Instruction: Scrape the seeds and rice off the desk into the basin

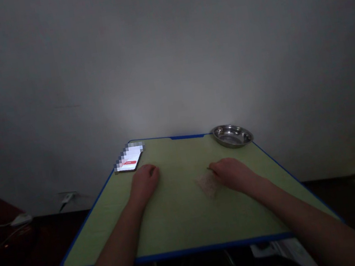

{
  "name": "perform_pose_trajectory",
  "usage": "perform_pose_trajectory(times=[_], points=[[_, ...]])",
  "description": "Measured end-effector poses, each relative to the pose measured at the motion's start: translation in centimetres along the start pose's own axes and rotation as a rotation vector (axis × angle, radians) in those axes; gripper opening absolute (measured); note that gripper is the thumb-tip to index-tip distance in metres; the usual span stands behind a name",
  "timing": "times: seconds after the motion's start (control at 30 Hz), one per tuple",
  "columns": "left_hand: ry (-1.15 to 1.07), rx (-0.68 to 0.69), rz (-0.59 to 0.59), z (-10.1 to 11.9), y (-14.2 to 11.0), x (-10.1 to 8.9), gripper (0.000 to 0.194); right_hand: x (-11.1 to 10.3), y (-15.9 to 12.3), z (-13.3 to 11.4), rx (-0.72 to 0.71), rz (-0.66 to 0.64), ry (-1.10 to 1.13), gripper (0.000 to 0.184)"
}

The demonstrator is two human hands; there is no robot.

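My left hand (144, 181) rests on the left part of the table with its fingers curled in; I see nothing held in it. Just beyond it lies a phone (130, 158) with a lit screen, partly blurred out. Right of the table's middle, my right hand (232, 172) is closed, thumb and fingers pinched together. From the pinch a small, pale, see-through bag (208, 184) hangs or lies against the tabletop; which of the two I cannot tell. Its contents are too dim to make out. A small greenish tip shows at the fingertips.
A shiny metal bowl (232, 135) stands at the table's back right corner. The light green table (178, 226) has a blue rim and stands against a grey wall (167, 63). A plug with a cable (66, 199) sits low on the wall at left.
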State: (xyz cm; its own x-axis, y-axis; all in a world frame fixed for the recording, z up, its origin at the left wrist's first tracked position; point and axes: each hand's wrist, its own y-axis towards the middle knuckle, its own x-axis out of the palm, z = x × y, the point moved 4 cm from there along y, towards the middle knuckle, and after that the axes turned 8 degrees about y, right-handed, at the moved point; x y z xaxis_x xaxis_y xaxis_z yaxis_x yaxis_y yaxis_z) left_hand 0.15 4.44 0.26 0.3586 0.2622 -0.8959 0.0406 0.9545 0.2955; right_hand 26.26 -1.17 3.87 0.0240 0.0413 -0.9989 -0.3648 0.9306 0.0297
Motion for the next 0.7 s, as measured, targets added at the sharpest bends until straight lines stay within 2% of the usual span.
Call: perform_pose_trajectory(times=[0.1,0.17,0.27,0.4,0.5,0.57,0.63,0.67,0.7], points=[[0.008,0.004,0.009,0.0,-0.1,0.0,0.032,0.0,-0.2,-0.3,-0.01,-0.001,-0.012,0.024],[0.002,0.012,0.021,0.0,-0.1,0.1,0.031,-0.3,-0.3,0.4,-0.004,0.028,-0.008,0.024],[-0.027,-0.002,0.035,-0.2,-0.3,0.2,0.029,-1.1,-0.9,2.5,0.047,0.155,0.099,0.025],[-0.068,-0.031,0.051,-0.2,-0.2,0.0,0.028,-1.0,-3.1,5.6,0.195,0.407,0.569,0.028],[-0.069,-0.033,0.062,1.0,-0.8,-1.2,0.029,0.8,-5.8,6.7,0.353,0.469,0.987,0.031],[-0.097,-0.011,0.082,2.8,-2.6,-2.6,0.03,1.8,-7.8,6.7,0.426,0.499,1.163,0.032],[-0.278,0.04,0.077,5.2,-5.9,-4.0,0.03,2.4,-9.7,6.6,0.503,0.547,1.254,0.03],[-0.332,0.079,-0.004,6.3,-8.2,-4.3,0.03,2.7,-10.6,6.5,0.55,0.573,1.279,0.028],[-0.368,0.13,-0.145,7.2,-10.7,-4.3,0.03,3.0,-11.3,6.5,0.6,0.597,1.296,0.027]])
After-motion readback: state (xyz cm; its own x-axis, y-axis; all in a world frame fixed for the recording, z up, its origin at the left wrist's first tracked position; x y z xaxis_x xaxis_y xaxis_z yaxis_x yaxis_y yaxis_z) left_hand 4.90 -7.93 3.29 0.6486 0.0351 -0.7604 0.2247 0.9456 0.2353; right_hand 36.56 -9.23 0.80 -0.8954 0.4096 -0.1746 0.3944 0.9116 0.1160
